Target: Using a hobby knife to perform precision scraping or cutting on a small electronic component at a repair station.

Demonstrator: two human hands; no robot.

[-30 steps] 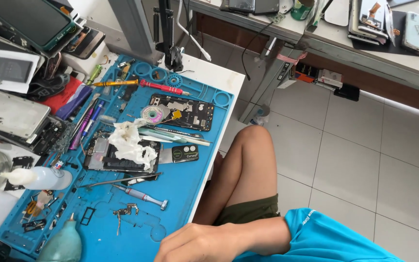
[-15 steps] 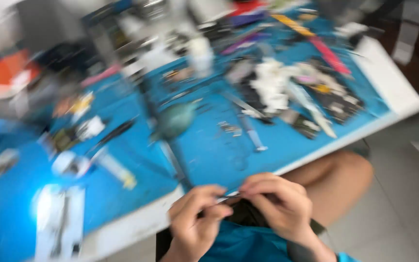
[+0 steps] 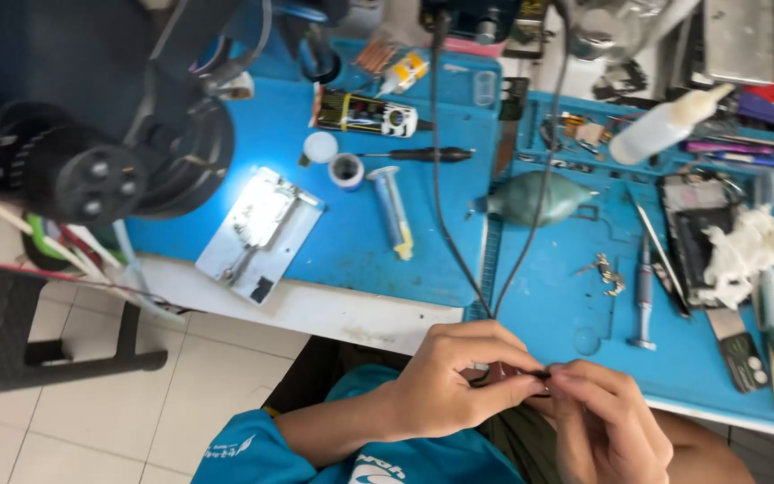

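My left hand [image 3: 459, 376] and my right hand [image 3: 597, 421] meet just below the table's front edge, over my lap. Both pinch a small dark part [image 3: 530, 372] between their fingertips; what it is I cannot make out. Two thin black cables [image 3: 441, 179] run down from the top of the table toward my hands. A disassembled metal phone frame [image 3: 257, 229] lies lit on the blue work mat [image 3: 360, 242], to the left of my hands.
A microscope head [image 3: 109, 152] hangs at the upper left. On the mats lie a syringe [image 3: 393, 211], a screwdriver [image 3: 423, 154], a grey-green air blower [image 3: 535, 197], a white squeeze bottle [image 3: 660, 130], tweezers [image 3: 660, 251], crumpled tissue [image 3: 745, 246] and an opened phone [image 3: 696, 237].
The view swung from the right part of the bench to the left part with the microscope. My hands came together at the table edge and now pinch the small part.
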